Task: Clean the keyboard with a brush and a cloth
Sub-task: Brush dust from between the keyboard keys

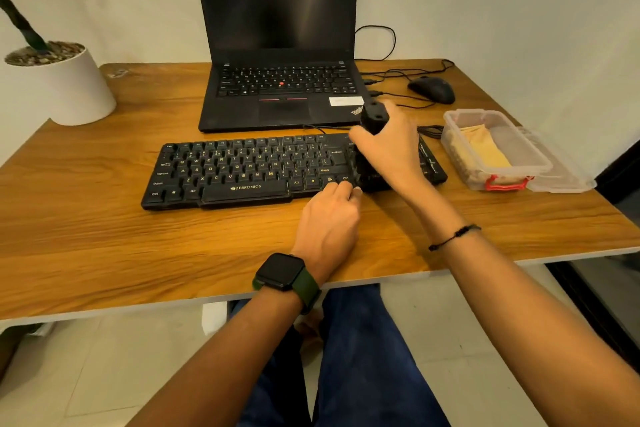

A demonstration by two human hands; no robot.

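Observation:
A black keyboard (242,170) lies across the middle of the wooden desk (104,236). My right hand (391,152) grips a black brush (373,118) by its handle, upright over the keyboard's right end; the bristles are down among the keys there and my hand partly hides them. My left hand (329,218) rests at the keyboard's front edge near the right Ctrl key, fingers curled against the edge. A yellow cloth (485,149) lies inside a clear plastic box (460,146) to the right of the keyboard.
An open black laptop (280,45) stands behind the keyboard, with a black mouse (433,88) and cables to its right. The box's clear lid (568,173) lies beside the box. A white plant pot (65,87) stands at the far left corner.

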